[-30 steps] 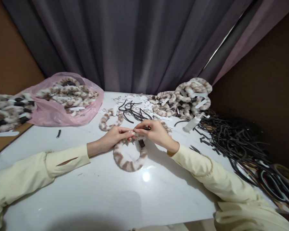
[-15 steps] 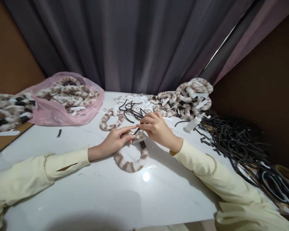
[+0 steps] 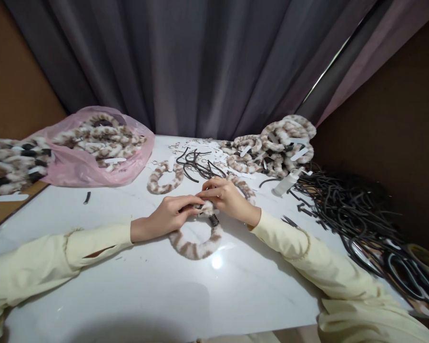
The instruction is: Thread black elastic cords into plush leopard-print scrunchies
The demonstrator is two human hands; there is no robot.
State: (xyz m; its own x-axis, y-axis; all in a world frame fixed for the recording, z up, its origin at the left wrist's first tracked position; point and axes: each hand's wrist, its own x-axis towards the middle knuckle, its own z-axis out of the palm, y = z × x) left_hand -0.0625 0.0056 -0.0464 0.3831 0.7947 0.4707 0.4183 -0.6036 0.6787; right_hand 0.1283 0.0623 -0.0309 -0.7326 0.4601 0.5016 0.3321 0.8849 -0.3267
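Observation:
A fluffy white and brown ring point(image 3: 196, 250) lies on the white table, with a black band point(image 3: 213, 220) on its right side. At the ring's top, my left hand point(image 3: 169, 214) pinches its furry end, thumb and fingers together. My right hand point(image 3: 225, 196) is closed at the same spot, its fingertips meeting those of my left hand. A small dark piece shows between the fingertips; its shape is mostly hidden by the fingers.
Another furry ring point(image 3: 164, 177) and black cords point(image 3: 196, 164) lie behind my hands. A pink bag point(image 3: 136, 164) of rings stands back left, a ring pile point(image 3: 288, 138) back right. A white bottle point(image 3: 286, 183), a black cord heap point(image 3: 346, 205) and scissors point(image 3: 290, 222) are to the right.
My right hand has moved left and slightly down onto the ring's top. A furry ring behind it and the scissors by my right sleeve have come into view.

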